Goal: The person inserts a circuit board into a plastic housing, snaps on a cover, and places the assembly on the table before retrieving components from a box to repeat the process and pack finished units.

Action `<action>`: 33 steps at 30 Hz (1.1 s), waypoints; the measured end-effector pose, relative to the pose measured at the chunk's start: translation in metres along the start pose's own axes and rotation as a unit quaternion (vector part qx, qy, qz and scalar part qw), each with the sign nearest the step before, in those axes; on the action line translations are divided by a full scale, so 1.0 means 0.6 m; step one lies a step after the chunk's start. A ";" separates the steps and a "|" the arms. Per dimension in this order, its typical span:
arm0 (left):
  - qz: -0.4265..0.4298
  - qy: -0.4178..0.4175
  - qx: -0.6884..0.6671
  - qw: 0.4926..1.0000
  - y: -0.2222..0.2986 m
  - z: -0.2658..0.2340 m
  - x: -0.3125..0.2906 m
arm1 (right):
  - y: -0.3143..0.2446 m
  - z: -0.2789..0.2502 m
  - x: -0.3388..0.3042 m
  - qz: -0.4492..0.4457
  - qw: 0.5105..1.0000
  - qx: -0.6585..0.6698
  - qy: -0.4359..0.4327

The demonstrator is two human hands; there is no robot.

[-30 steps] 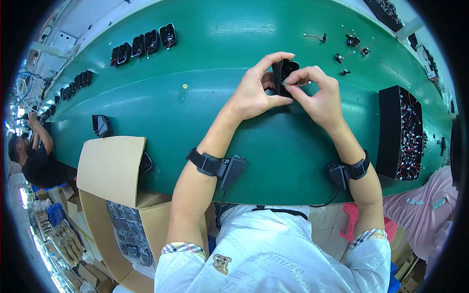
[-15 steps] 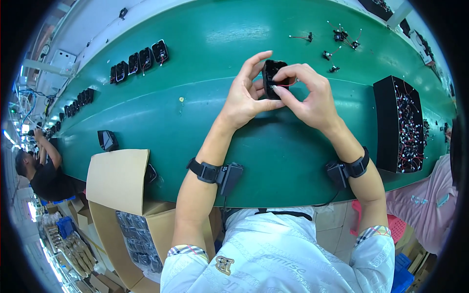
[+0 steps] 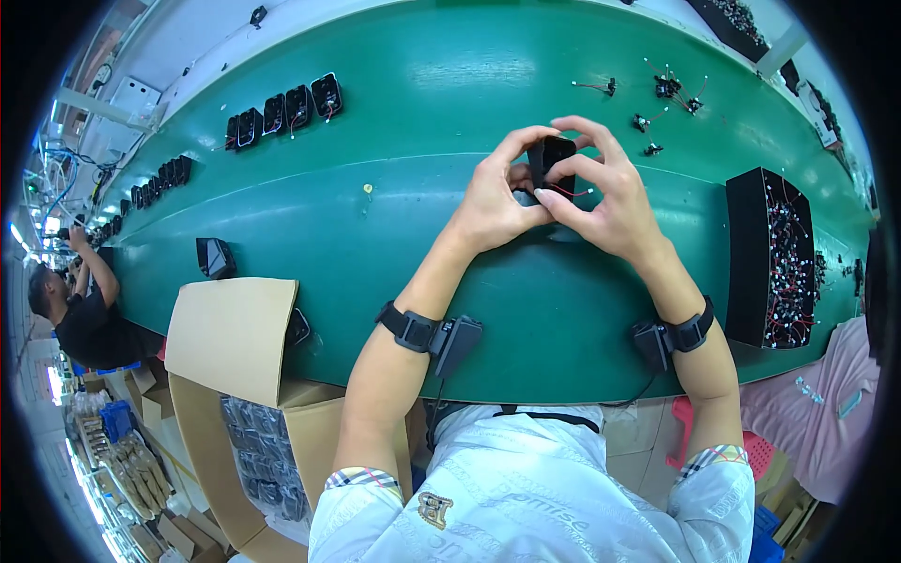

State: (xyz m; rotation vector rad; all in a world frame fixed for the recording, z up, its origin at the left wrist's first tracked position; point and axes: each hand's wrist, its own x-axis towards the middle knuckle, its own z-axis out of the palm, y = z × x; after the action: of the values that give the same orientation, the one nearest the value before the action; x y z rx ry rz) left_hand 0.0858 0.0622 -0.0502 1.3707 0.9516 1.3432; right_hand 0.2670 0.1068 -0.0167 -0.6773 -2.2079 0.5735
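Above the green table, a black plastic housing (image 3: 557,150) is held between my two hands, tilted, with a short red wire (image 3: 569,190) poking out on its right side. My left hand (image 3: 499,199) wraps round its left side, thumb underneath and fingers behind. My right hand (image 3: 608,195) has thumb and forefinger pinched at the housing's open face, by the wire; another finger reaches over the top edge. Whatever small part lies under those fingertips is mostly hidden.
A black box (image 3: 748,263) of wired parts stands at the right. Loose wired parts (image 3: 667,87) lie far right. Black housings (image 3: 298,106) line up far left, with a lone one (image 3: 215,258) nearer. An open carton (image 3: 232,338) with wrapped pieces is at lower left. Co-workers (image 3: 89,319) sit at both sides.
Both hands have shifted slightly right and nearer with the housing, which is now turned more edge-on. Some right fingers have moved up over its top edge.
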 end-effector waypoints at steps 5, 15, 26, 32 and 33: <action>0.048 0.063 0.046 0.996 -0.002 0.009 -0.002 | 0.004 -0.007 0.003 -0.027 0.999 0.012 -0.022; 0.108 0.112 0.346 0.925 0.001 -0.011 -0.001 | 0.011 0.022 0.008 0.061 0.997 0.046 -0.020; -0.013 0.197 0.630 0.751 0.202 -0.255 -0.076 | 0.009 0.196 0.261 -0.051 0.981 -0.171 -0.074; -0.286 0.279 0.725 0.562 0.245 -0.505 -0.276 | 0.004 0.242 0.301 0.037 0.964 -0.221 -0.146; -0.344 0.288 0.692 0.565 0.245 -0.543 -0.315 | -0.015 0.242 0.301 0.059 0.959 -0.220 -0.169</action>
State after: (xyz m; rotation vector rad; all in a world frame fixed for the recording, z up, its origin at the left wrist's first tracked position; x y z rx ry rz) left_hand -0.2675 -0.1198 0.0246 1.1488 3.0099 0.1226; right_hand 0.0487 0.1851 -0.0077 -1.0055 -2.6652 0.2659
